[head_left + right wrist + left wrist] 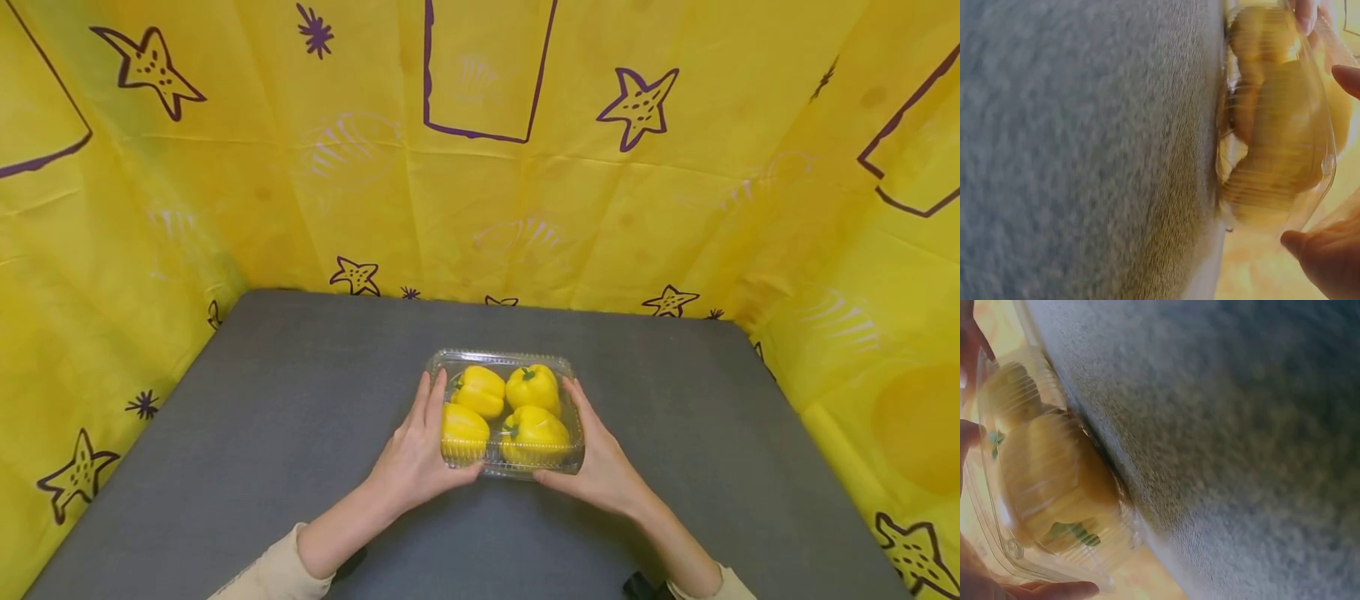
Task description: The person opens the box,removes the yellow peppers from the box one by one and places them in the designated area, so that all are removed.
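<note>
A clear plastic clamshell container (501, 358) is held between both hands at the middle of the table. Several yellow bell peppers (534, 433) with green stems show through its lid, which looks shut. My left hand (415, 461) grips the left side, thumb at the near edge and fingers along the side. On the opposite side my right hand (606, 469) holds it the same way, its thumb by the near edge. Both wrist views show the container (1007, 550) (1329, 169) low over the table; whether its base touches the surface I cannot tell.
A dark grey tabletop (300, 392) spreads around the container. Yellow cloth (480, 192) printed with purple starfish and fish bones hangs behind the table and along both sides. Light sleeves (281, 567) cover the forearms, with dark straps partly visible near the wrists.
</note>
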Available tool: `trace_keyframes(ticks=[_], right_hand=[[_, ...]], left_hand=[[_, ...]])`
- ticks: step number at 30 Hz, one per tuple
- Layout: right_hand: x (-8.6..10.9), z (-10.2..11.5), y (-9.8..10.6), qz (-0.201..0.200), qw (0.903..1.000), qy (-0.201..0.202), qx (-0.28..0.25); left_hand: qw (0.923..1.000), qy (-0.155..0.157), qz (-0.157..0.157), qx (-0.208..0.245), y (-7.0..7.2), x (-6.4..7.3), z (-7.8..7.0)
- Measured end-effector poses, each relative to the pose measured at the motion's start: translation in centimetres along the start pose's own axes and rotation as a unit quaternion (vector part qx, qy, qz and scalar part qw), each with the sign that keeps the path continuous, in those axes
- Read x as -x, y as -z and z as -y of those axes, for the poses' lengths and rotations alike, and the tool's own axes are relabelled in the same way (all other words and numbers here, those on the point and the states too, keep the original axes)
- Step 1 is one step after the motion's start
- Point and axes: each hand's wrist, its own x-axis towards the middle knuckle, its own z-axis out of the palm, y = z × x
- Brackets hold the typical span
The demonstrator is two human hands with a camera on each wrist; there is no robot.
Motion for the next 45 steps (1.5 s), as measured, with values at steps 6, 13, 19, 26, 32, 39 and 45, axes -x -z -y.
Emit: trace_keyframes(ticks=[6,13,19,26,32,39,45], right_hand=[[-0.1,-0.4,0.5,0.016,0.9996,0.023,0.006],[-0.2,-0.6,1.1,0.041,0.9985,0.036,-0.007],[-0.2,-0.7,1.4,0.053,0.9981,0.033,-0.001],[-0.2,-0.7,1.5,0.056,0.9977,0.035,0.013],[-0.2,-1.1,1.5,0.056,0.9974,0.040,0.022],[-0.1,-1.2,1.6,0.053,0.9973,0.041,0.030],[-0.1,-1.2,1.7,0.056,0.9972,0.037,0.031]], left_hand=[[0.9997,-0.024,0.003,-0.004,0.2,0.0,0.3],[0.9995,-0.016,0.024,-0.011,0.6,-0.1,0.6],[0.9990,-0.014,0.042,-0.013,0.9,-0.2,0.9],[0.9975,-0.010,0.070,-0.010,1.2,-0.1,1.1],[0.9967,-0.031,0.074,-0.012,1.4,0.0,1.3],[0.9963,-0.052,0.066,-0.016,1.5,0.1,1.3],[0.9959,-0.067,0.059,-0.019,1.5,0.2,1.4]])
